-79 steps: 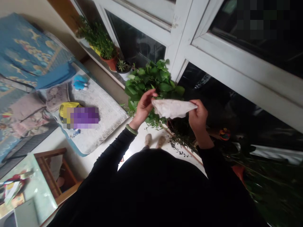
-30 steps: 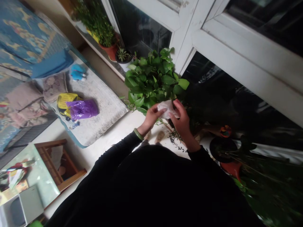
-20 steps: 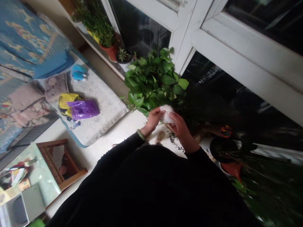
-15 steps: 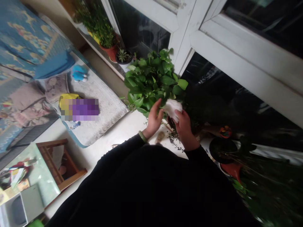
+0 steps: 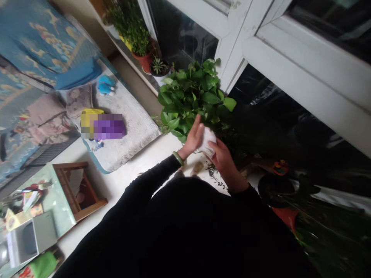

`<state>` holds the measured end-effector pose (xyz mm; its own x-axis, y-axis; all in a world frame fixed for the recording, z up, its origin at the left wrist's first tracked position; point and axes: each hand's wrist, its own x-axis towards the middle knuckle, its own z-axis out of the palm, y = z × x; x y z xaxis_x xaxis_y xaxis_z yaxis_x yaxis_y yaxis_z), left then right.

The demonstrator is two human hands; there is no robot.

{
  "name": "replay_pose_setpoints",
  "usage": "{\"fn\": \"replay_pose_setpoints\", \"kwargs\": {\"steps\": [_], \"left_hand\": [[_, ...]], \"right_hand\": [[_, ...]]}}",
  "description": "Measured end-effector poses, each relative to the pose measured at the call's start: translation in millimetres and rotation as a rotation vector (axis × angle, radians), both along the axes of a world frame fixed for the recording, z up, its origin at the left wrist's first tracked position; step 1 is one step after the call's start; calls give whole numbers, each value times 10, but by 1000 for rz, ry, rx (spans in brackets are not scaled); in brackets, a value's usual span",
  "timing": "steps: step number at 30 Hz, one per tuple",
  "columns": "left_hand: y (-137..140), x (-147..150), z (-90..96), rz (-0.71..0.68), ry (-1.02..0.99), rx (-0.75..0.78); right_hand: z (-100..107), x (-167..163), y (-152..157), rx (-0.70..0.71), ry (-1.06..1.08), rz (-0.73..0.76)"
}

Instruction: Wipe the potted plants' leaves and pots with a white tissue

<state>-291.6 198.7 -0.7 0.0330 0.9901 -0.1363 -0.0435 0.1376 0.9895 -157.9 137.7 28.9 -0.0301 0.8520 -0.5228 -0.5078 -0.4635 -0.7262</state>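
Observation:
A crumpled white wad, like tissue or a soft cloth, is between my hands, in front of a leafy green potted plant. My right hand grips its right side, the thumb pressed on top. My left hand lies against the wad's left edge with its fingers stretched out, and a pale green bangle circles that wrist. The plant's broad leaves spread just beyond both hands. Its pot is hidden.
White-framed glass doors stand behind the plant. Other potted plants line a ledge at upper left. A bed with pillows and a blue toy is to the left, and a green-topped table at lower left. More pots stand at right.
The wad and my right hand have moved slightly down and left. My left hand has come up against the wad, where a gap showed before. The view has shifted a little.

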Motion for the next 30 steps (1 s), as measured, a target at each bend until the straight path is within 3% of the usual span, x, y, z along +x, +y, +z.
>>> {"fn": "replay_pose_setpoints", "kwargs": {"steps": [4,7,11,17,21,24,27,30], "left_hand": [[109,-70,330,67,-504,-305],[95,-110,582,26,-710,-367],[36,-106,708,-13,-760,-359],[-90,104,583,58,-506,-287],[-125,241,568,218,-426,-366],[-96,296,614,320,-472,-416],[-68,356,645,274,-525,-533],[-40,378,669,243,-564,-704]], "right_hand": [[1,144,125,42,-3,-141],[24,230,219,77,32,-225],[52,288,248,86,123,-154],[11,305,218,61,134,-95],[78,336,184,173,-111,-132],[169,375,134,431,-477,-151],[148,372,98,714,-807,144],[-39,369,66,832,-973,387]]}}
